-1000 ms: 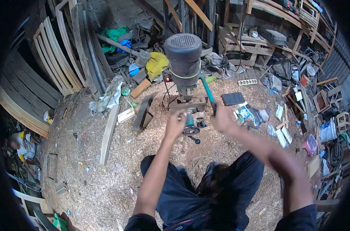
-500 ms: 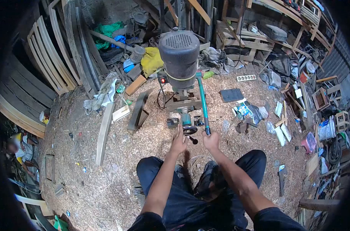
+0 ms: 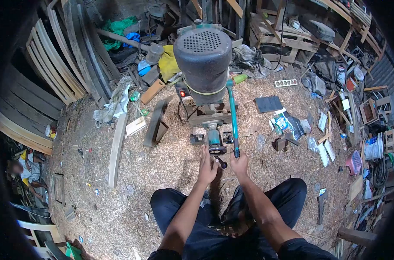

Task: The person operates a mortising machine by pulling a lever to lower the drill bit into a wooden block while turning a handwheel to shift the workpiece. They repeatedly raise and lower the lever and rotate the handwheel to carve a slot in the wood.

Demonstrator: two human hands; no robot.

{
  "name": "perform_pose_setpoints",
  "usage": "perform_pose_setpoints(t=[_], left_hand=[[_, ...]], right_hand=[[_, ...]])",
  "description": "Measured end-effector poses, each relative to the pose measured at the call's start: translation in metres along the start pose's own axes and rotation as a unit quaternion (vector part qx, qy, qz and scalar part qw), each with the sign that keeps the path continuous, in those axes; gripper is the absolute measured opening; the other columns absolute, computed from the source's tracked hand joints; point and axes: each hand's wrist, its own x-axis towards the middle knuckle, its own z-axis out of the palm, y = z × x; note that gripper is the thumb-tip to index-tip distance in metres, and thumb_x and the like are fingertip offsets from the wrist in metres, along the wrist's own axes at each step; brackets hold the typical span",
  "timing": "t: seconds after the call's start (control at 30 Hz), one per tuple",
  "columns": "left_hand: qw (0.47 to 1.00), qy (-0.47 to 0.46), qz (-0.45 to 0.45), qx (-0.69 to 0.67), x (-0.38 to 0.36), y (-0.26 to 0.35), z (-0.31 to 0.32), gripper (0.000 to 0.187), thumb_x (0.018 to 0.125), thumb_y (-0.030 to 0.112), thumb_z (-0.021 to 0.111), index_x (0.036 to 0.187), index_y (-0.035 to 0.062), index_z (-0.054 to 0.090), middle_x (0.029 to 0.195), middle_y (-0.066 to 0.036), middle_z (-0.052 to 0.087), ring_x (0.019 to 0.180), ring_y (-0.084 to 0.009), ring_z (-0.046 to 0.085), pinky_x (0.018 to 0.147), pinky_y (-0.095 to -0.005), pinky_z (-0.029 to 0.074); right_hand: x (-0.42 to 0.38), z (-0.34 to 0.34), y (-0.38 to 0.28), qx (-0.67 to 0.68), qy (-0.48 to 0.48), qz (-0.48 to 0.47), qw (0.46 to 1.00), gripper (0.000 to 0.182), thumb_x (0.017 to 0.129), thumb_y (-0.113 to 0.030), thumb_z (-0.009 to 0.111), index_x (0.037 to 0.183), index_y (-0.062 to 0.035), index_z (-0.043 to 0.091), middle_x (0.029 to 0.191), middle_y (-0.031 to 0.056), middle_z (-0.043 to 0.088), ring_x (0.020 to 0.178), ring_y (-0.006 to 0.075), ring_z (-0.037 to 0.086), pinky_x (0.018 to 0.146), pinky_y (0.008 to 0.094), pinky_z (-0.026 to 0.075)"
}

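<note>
In front of me stands a floor machine with a large dark motor housing (image 3: 203, 63) on top, which looks like a mortiser. A long teal lever (image 3: 233, 121) with a black grip comes down its right side. My right hand (image 3: 239, 165) is closed round the grip's lower end. My left hand (image 3: 207, 170) has its fingers stretched out at the left side of a dark handwheel (image 3: 218, 150), thumb near the wheel's black crank knob (image 3: 223, 165). Beyond the wheel sits a piece of wood (image 3: 210, 119) across the machine, partly hidden by the housing.
Wood shavings cover the floor (image 3: 132, 208). To the left lie a long curved board (image 3: 117, 151) and a dark wood block (image 3: 157, 123). A power strip (image 3: 286, 82) and a dark flat slab (image 3: 268, 104) lie right. A person (image 3: 30, 171) sits at the far left.
My view has shifted, so the machine looks larger and nearer. My right hand stays on the lever grip; my left hand's fingers remain at the handwheel, whose crank knob now sits further right.
</note>
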Motion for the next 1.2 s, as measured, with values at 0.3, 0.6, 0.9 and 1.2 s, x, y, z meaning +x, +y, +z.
perform_pose_setpoints(t=[0.3, 0.6, 0.9, 1.2], left_hand=[[0.999, 0.034, -0.021, -0.028, 0.002, 0.011, 0.009, 0.076, 0.090, 0.010, 0.057, 0.151, -0.0023, 0.015, 0.155, -0.030, 0.017, 0.146, -0.0442, 0.014, 0.119, -0.0446, 0.017], [0.999, 0.028, -0.045, -0.012, 0.001, 0.014, 0.012, 0.083, 0.087, 0.009, 0.060, 0.151, -0.0040, 0.011, 0.156, -0.030, 0.014, 0.147, -0.0445, 0.012, 0.119, -0.0450, 0.016], [0.999, -0.002, -0.047, -0.010, 0.002, 0.014, 0.005, 0.092, 0.082, 0.010, 0.065, 0.152, -0.0032, 0.005, 0.157, -0.030, 0.010, 0.148, -0.0432, 0.010, 0.120, -0.0441, 0.016], [0.999, -0.025, -0.026, 0.007, 0.005, 0.011, -0.004, 0.096, 0.083, 0.013, 0.067, 0.153, -0.0020, 0.003, 0.159, -0.028, 0.007, 0.149, -0.0415, 0.004, 0.121, -0.0428, 0.011]], right_hand=[[0.006, 0.012, 0.019, -0.060, 0.033, -0.093, 0.993, 0.037, 0.100, -0.027, 0.044, 0.086, 0.0026, 0.062, 0.066, 0.0257, 0.060, 0.063, 0.0470, 0.059, 0.056, 0.0524, 0.041], [0.018, 0.026, 0.035, -0.016, 0.001, -0.068, 0.998, 0.038, 0.100, -0.028, 0.045, 0.085, 0.0037, 0.061, 0.068, 0.0300, 0.058, 0.065, 0.0494, 0.059, 0.058, 0.0543, 0.043], [0.034, 0.049, 0.058, -0.042, -0.004, -0.027, 0.999, 0.041, 0.099, -0.033, 0.043, 0.092, 0.0019, 0.063, 0.076, 0.0312, 0.061, 0.074, 0.0512, 0.060, 0.067, 0.0566, 0.047], [0.030, 0.038, 0.040, -0.029, -0.008, -0.057, 0.998, 0.042, 0.101, -0.033, 0.041, 0.093, 0.0030, 0.062, 0.072, 0.0266, 0.061, 0.069, 0.0448, 0.061, 0.062, 0.0500, 0.046]])
